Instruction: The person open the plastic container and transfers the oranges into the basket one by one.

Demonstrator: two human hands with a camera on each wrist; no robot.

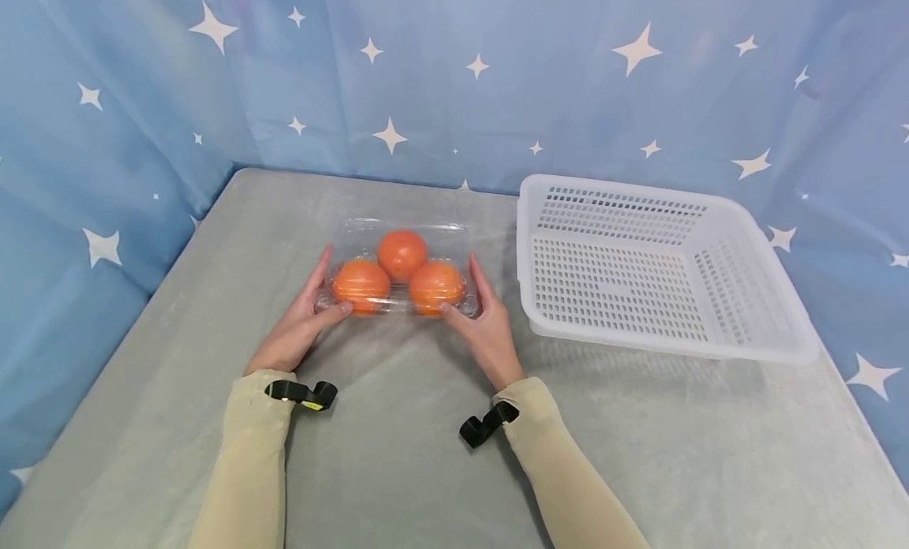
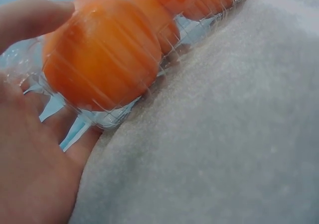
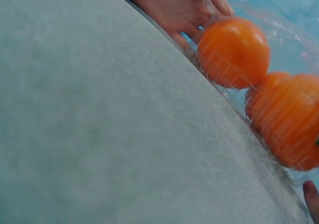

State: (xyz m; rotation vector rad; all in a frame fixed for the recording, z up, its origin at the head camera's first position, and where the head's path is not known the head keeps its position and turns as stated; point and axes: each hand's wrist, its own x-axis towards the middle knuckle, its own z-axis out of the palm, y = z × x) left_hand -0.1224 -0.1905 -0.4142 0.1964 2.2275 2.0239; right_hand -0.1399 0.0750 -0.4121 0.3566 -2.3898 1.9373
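Evidently both hands (image 1: pixel 298 324) (image 1: pixel 490 328) hold the clear container (image 1: pixel 400 300), the right mostly cropped from its wrist view.

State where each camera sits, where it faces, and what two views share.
Head: head-worn, facing forward and down at the clear plastic container, orange fruits and white basket; left hand, right hand and sleeves show.
Left wrist: worn there, facing the container's left end; the left hand shows close up.
Right wrist: worn there, facing container and grey table; the left hand and a fingertip show.
Both wrist views share fruits and left hand.
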